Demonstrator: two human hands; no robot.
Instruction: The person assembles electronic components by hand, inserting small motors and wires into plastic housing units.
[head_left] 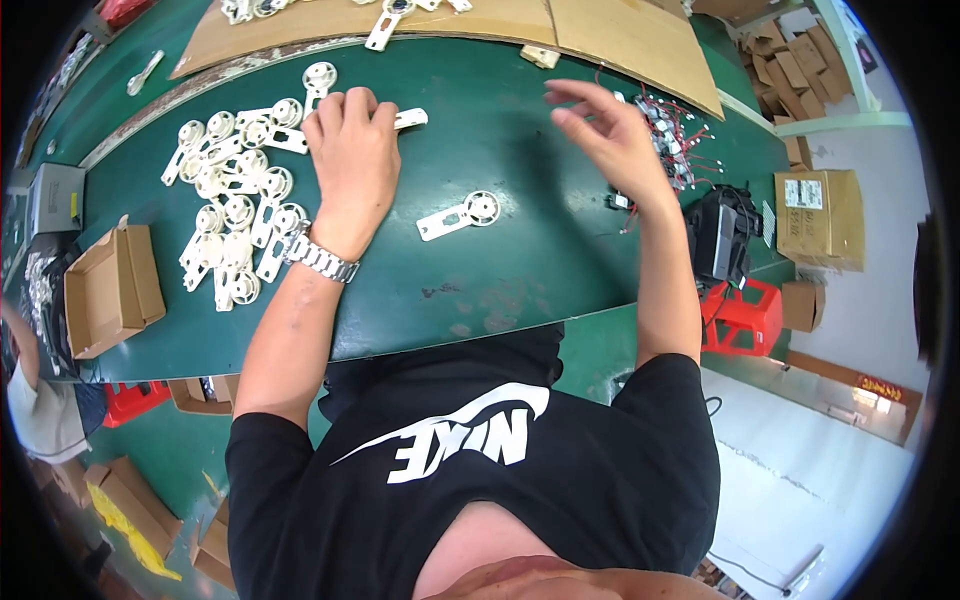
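My left hand (352,150), a metal-band watch (322,259) on its wrist, is curled over a cream-white plastic part; the end of that part (411,119) sticks out past the fingers on the right. Under the hand the rest of it is hidden. Above the table at the right, my right hand (612,135) has its fingers apart with nothing between them. One plastic part with a round ring and a flat slotted arm (461,215) lies alone in the middle. Left of my left hand spreads a loose pile of the same parts (238,190).
Small components with red wires (672,145) lie in a heap beyond my right hand, near a black device (722,235). Flattened cardboard (480,30) covers the table's far side, with more white parts on it. At the left edge stands an open cardboard box (113,288); another person's arm (20,340) shows there.
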